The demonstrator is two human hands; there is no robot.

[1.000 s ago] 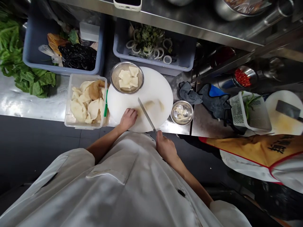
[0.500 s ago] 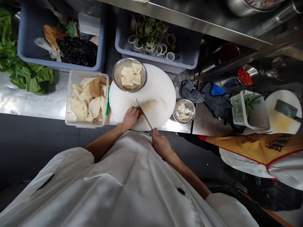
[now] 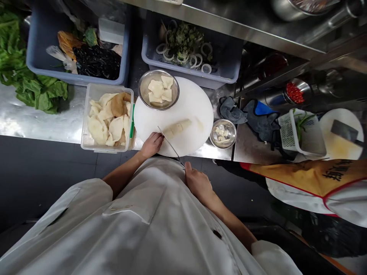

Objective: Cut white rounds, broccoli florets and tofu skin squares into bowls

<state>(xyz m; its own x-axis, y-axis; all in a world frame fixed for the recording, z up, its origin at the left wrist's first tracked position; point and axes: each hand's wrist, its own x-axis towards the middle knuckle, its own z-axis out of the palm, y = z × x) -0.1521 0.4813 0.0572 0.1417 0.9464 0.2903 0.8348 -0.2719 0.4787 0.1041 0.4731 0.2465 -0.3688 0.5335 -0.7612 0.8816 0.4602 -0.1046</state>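
Observation:
My right hand (image 3: 198, 182) grips the handle of a knife (image 3: 171, 146), whose narrow blade points up and left over the near edge of the round white cutting board (image 3: 200, 99). Beside the blade, on its left, my left hand (image 3: 152, 145) rests at the board's edge with fingers curled together; what lies under the fingertips is hidden. A pale, flat food strip (image 3: 178, 128) with cut lines across it lies to the right of the blade. Toward the back of the board stands a metal bowl (image 3: 143, 100) holding several pale square pieces.
Left of the board is a clear tub (image 3: 83, 130) of pale food sheets. A small steel bowl (image 3: 212, 140) with scraps stands right. Blue bins (image 3: 189, 70) line the back; leafy greens (image 3: 43, 93) lie far left. A co-worker's yellow-and-white clothing (image 3: 304, 177) shows at right.
My left hand and the knife blade have shifted left along the board. More of the cut pale strip now shows to the right of the blade.

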